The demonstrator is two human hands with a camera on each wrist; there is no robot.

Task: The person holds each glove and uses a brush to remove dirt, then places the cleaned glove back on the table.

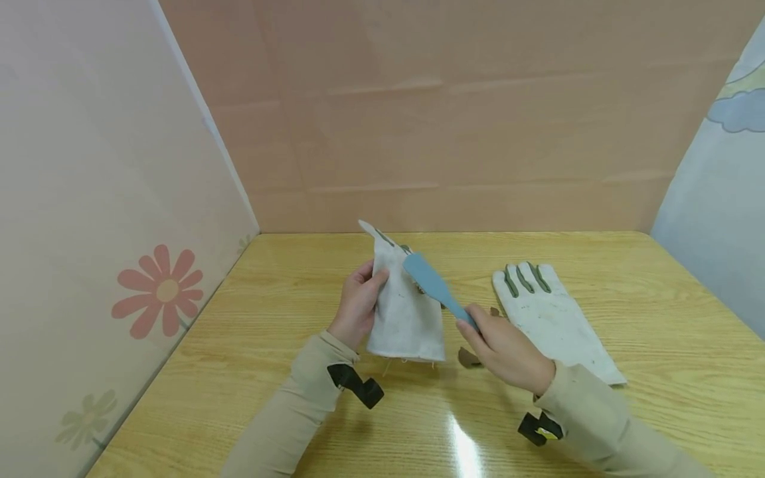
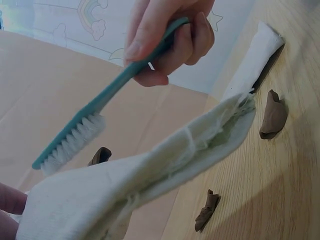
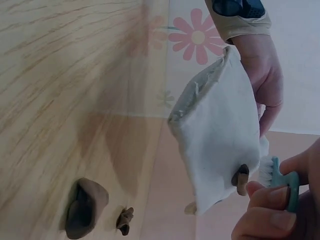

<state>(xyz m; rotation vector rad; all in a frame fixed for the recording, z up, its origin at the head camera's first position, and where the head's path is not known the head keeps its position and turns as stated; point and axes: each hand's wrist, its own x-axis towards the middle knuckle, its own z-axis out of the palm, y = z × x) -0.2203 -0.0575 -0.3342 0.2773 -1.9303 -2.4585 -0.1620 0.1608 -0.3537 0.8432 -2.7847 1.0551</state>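
My left hand (image 1: 357, 300) grips a white fabric work glove (image 1: 405, 325) by its side, raised over the table with the frayed cuff toward me. In the left wrist view the cuff opening shows loose threads. My right hand (image 1: 509, 350) holds a blue-green brush (image 1: 429, 277) by its handle. Its white bristles (image 2: 75, 141) face the glove, close over its surface. A brown curled piece (image 3: 242, 179) shows against the glove in the right wrist view, near the bristles. The glove's fingers are mostly hidden behind the brush in the head view.
A second white glove (image 1: 556, 325) with green trim between its fingers lies flat on the wooden table (image 1: 269, 299) at right. Brown curled pieces, one larger (image 2: 273, 117) and one smaller (image 2: 206, 210), lie on the table near it. Covered walls (image 1: 448, 133) stand behind and at both sides.
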